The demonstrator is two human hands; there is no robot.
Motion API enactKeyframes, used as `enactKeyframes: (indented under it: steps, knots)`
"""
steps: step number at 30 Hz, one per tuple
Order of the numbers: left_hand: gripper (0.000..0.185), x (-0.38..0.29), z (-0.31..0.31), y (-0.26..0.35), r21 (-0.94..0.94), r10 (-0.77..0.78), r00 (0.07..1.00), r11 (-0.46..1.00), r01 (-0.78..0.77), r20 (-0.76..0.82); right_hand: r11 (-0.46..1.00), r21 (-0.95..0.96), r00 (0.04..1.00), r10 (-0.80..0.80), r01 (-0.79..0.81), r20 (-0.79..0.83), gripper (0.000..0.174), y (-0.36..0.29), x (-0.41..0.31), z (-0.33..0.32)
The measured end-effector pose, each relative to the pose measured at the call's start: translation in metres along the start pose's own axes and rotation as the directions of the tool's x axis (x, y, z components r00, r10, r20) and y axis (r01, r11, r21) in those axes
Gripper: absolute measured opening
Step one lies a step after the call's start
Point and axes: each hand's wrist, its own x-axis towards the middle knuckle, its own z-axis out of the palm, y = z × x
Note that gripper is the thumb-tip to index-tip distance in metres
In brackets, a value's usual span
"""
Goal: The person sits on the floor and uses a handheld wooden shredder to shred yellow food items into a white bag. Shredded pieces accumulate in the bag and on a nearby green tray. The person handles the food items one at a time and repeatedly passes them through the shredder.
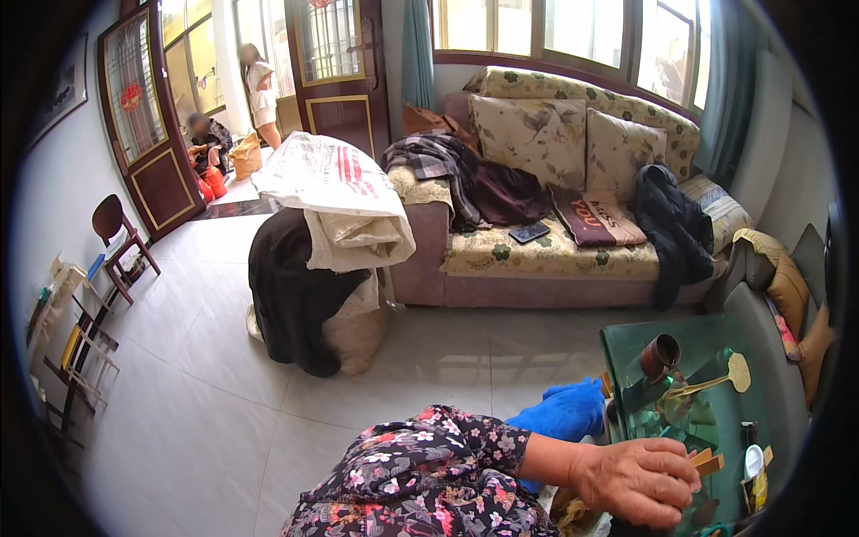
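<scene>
My left hand (634, 480) reaches out to the right from a floral sleeve, palm down and fingers curled, over the near edge of a green glass table (621, 366). Its fingertips and palm are hidden, so I cannot tell whether it grips anything. Beside the fingers is an orange-brown wooden piece (709, 464). A bright blue cloth (564, 409) lies behind the wrist. On the glass are a dark brown mug (658, 359), lying tilted or seen at a slant, and a yellow fly swatter (737, 373). My right hand is out of view.
A yellow-black packet (755, 490) is at the table's right. Ahead stands a sack (356, 335) under a black garment (285, 295) and a white woven bag (329, 171). A phone (530, 233) lies on the sofa (493, 258). Two people are by the open door (144, 121).
</scene>
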Motion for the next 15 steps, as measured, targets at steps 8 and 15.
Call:
enactKeyframes:
  steps: [8,15]
  knots:
    - [0.014,-0.060,0.010,-0.038,0.012,-0.419,0.902,0.907,0.420,0.107,0.998,-0.054,0.999,0.023,-0.021,0.042,0.021,0.005,0.009,-0.012]
    - [0.016,-0.086,0.030,-0.024,-0.282,-0.752,0.633,0.577,0.767,0.184,0.983,-0.180,0.997,-0.024,0.037,0.076,0.021,0.006,0.009,-0.026]
